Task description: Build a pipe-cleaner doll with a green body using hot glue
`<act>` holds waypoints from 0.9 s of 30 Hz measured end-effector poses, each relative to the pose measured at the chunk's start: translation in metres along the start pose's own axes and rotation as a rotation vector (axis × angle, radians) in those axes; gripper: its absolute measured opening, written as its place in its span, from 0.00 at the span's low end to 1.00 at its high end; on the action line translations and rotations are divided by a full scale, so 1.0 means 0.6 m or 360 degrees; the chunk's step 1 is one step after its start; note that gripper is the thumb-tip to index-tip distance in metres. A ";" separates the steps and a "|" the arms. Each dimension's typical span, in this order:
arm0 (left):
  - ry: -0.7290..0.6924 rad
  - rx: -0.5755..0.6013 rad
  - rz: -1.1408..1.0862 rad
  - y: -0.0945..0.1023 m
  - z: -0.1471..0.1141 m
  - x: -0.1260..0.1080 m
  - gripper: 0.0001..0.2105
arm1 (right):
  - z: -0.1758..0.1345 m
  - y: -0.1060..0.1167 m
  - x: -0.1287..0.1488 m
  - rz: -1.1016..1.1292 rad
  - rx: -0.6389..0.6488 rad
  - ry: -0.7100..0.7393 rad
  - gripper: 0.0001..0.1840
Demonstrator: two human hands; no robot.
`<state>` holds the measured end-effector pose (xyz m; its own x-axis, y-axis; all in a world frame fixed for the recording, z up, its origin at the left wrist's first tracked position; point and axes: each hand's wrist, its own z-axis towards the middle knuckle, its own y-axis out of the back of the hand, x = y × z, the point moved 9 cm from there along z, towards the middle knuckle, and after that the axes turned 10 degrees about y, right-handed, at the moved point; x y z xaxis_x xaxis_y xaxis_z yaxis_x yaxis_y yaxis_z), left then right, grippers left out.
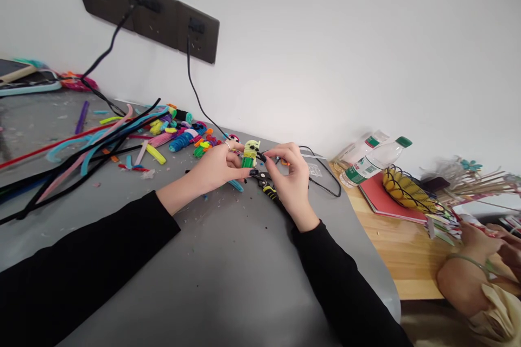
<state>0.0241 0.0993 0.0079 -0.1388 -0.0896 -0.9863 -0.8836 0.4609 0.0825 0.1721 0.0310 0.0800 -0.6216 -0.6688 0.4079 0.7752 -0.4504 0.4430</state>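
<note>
My left hand is closed around the lower part of a small figure of fuzzy pipe cleaner, pale yellow above and green below, with dark spots on its upper part. The figure stands upright between thumb and fingers. Just right of it, my right hand makes a pinch with thumb and forefinger. A dark bit shows at those fingertips, too small to name against the dark nails. Under the right hand lie pliers with black and yellow handles, partly hidden by it.
Loose pipe cleaners and several colourful fuzzy pieces lie at left. Black cables run from wall sockets. At right, a wooden table bears plastic bottles, a yellow basket and another person's hands.
</note>
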 end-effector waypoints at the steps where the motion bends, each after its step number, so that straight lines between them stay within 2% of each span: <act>1: -0.0003 0.0006 -0.0005 -0.001 0.000 0.000 0.32 | 0.000 0.000 0.013 -0.0113 0.0016 0.0108 0.06; 4: -0.0009 0.0029 -0.0010 -0.005 -0.002 -0.001 0.30 | -0.001 -0.007 0.037 -0.0309 0.0085 0.0334 0.07; 10: 0.0021 0.0032 0.0028 -0.007 -0.004 -0.004 0.29 | -0.004 -0.010 0.049 -0.0421 0.0082 0.0524 0.07; 23: -0.0017 0.0049 0.0049 -0.007 -0.001 -0.003 0.30 | -0.005 -0.014 0.051 -0.0479 0.0115 0.0611 0.06; 27: 0.0000 0.0058 0.0014 -0.008 -0.001 -0.001 0.30 | -0.004 -0.012 0.048 -0.0499 0.0119 0.0551 0.06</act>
<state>0.0281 0.0969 0.0084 -0.1466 -0.0852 -0.9855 -0.8653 0.4938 0.0861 0.1487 0.0135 0.0865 -0.7403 -0.6712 -0.0393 0.5381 -0.6265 0.5638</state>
